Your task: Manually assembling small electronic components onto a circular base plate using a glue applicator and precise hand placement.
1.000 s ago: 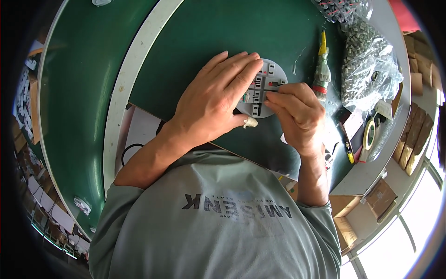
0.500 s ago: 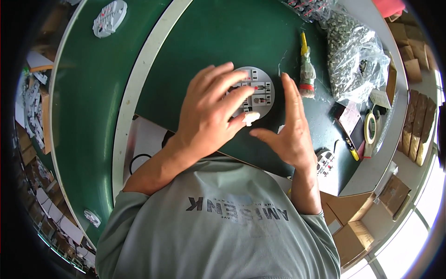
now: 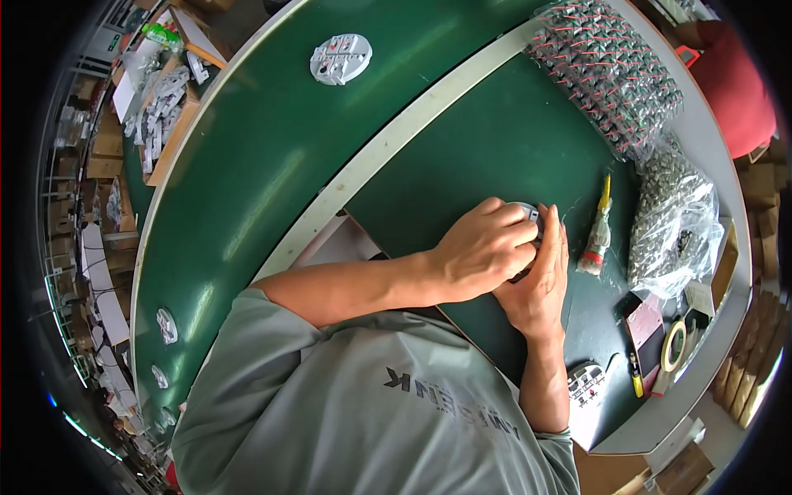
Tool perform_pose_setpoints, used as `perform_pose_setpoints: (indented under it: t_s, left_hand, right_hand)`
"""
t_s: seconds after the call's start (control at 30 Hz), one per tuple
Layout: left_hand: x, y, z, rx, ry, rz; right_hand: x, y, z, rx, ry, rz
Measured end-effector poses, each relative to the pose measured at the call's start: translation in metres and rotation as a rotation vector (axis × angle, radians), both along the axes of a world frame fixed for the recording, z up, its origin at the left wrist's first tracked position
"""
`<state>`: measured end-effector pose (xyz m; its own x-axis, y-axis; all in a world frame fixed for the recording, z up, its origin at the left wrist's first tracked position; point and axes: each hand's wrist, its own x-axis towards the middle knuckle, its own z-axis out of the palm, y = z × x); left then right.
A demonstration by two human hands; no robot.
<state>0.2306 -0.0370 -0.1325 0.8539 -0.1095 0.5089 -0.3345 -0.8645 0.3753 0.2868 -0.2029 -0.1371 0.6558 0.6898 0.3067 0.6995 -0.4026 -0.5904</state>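
Note:
A round light-grey plastic base (image 3: 532, 212) lies on the green worktop, mostly covered by my two hands. My left hand (image 3: 487, 249) reaches across from the left with its fingers curled over the base; whatever its fingertips grip is hidden. Along the right side of the base, my right hand (image 3: 538, 285) cups it, fingers straight and close together, thumb partly hidden beneath the left hand. A similar part (image 3: 586, 384) with dark and red details sits near my right forearm.
Left of the pale divider (image 3: 338, 191), a green belt (image 3: 247, 177) carries a grey round base (image 3: 341, 59) and several smaller-looking parts. Rightward are a yellow-handled brush (image 3: 599, 227), a bag of small metal parts (image 3: 672, 219), wired parts in plastic (image 3: 610, 74), a tape roll (image 3: 673, 346) and a cutter (image 3: 635, 375).
My hands have come together over the round base, the left fingers curling in. The small white piece at my left thumb is now out of sight. The whole view has turned.

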Motion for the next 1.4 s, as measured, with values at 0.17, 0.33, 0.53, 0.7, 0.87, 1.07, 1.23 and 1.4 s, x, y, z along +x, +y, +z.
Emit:
perform_pose_setpoints:
  t_s: [0.17,0.33,0.53,0.7,0.87,1.07,1.23,1.4]
  left_hand:
    - [0.021,0.024,0.0,0.017,0.009,-0.253]
    - [0.011,0.012,0.012,0.023,0.018,-0.145]
    - [-0.01,-0.025,0.009,-0.089,0.01,0.211]
    - [-0.006,-0.025,0.004,-0.059,-0.062,0.236]
    - [0.001,-0.004,0.002,-0.007,-0.044,0.002]
    - [0.022,0.021,0.008,-0.031,-0.066,-0.269]
    - [0.022,0.023,0.007,-0.05,-0.079,-0.334]
    - [0.028,0.027,0.006,-0.026,-0.042,-0.389]
  right_hand:
    - [0.003,0.0,0.004,-0.023,0.008,-0.001]
    - [0.007,-0.004,0.003,-0.012,0.012,-0.019]
    - [0.006,-0.001,-0.009,-0.014,-0.077,-0.037]
    - [0.007,0.0,-0.013,-0.004,-0.077,-0.037]
    - [0.005,-0.002,-0.005,0.029,-0.046,-0.028]
    - [0.005,-0.002,0.0,0.025,-0.014,-0.015]
    - [0.003,0.0,-0.002,0.048,-0.001,-0.002]
    - [0.005,-0.003,0.002,0.03,0.014,0.007]
